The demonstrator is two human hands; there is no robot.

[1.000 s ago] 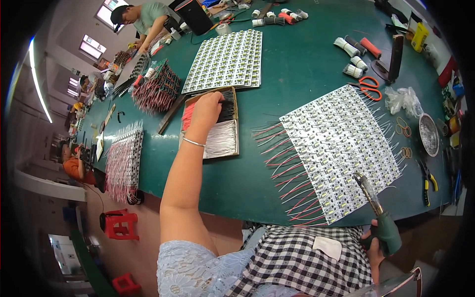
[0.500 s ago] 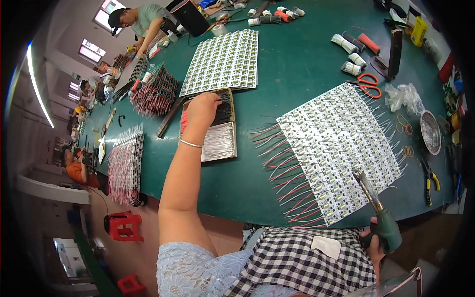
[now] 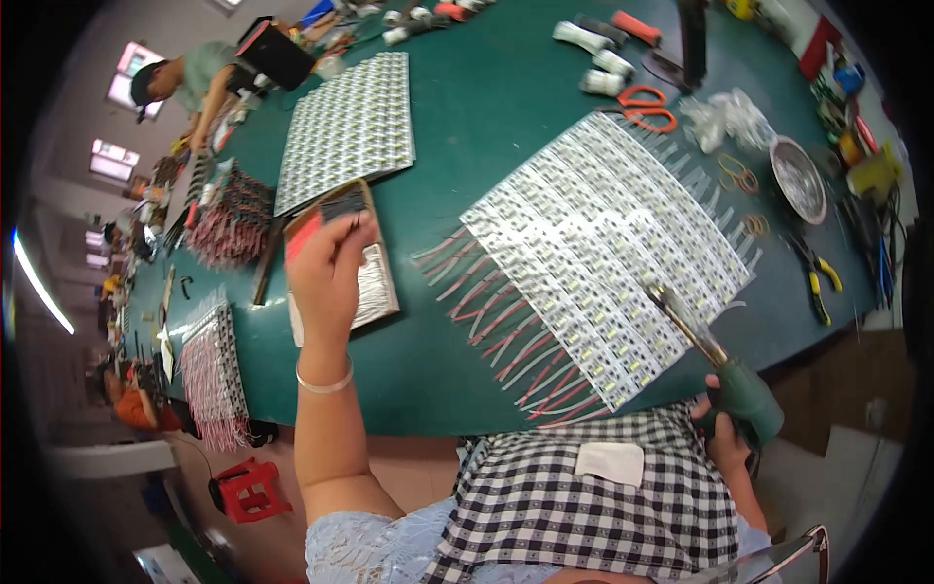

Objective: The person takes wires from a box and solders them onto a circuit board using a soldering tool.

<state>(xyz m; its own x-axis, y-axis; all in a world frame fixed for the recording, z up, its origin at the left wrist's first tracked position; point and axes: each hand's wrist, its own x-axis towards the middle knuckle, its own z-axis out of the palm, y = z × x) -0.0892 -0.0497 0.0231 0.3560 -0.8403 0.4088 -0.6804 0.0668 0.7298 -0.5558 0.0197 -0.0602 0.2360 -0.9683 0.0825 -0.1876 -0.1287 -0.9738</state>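
One right hand is gripping the iron at the near side of the board, fingers wrapped, apparently for poising its tip; left of the board, the left hand is pinching over the wire box, its load unclear. Table is leaving room between; scissors are crowding the board's far corner.

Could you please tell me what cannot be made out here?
Head view: whether the left hand pinches a wire; fingertips blurred.
Head view: part of the wire box; that hand covers it.
Head view: some fingers of the right hand; the soldering tool covers them.
Head view: top of the black stand; upper edge cuts it.
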